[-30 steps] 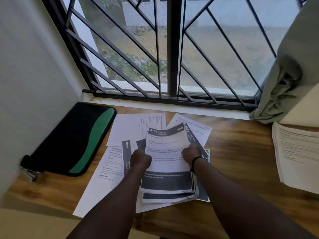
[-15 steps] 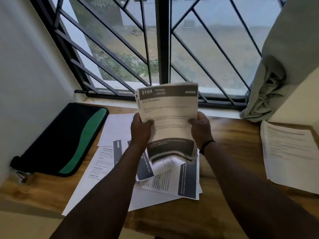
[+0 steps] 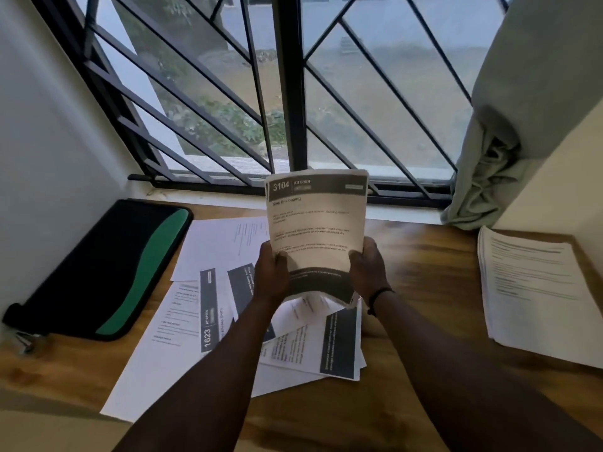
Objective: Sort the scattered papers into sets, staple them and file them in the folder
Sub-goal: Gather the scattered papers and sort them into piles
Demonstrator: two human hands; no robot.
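I hold a set of papers upright above the desk; its top sheet has a dark header reading 3104 KITCHEN. My left hand grips the set's left edge and my right hand grips its right edge, thumbs on the front. Below it, scattered papers lie on the wooden desk, one marked 1623. A black and green folder lies shut at the left, by the wall. No stapler is in view.
A separate stack of printed sheets rests at the desk's right side. A barred window runs along the back, with a grey curtain bunched at the right. A white wall borders the left.
Both hands have lifted the 3104 set from flat on the scattered papers to upright in the air. Since half a second ago it has shifted slightly right.
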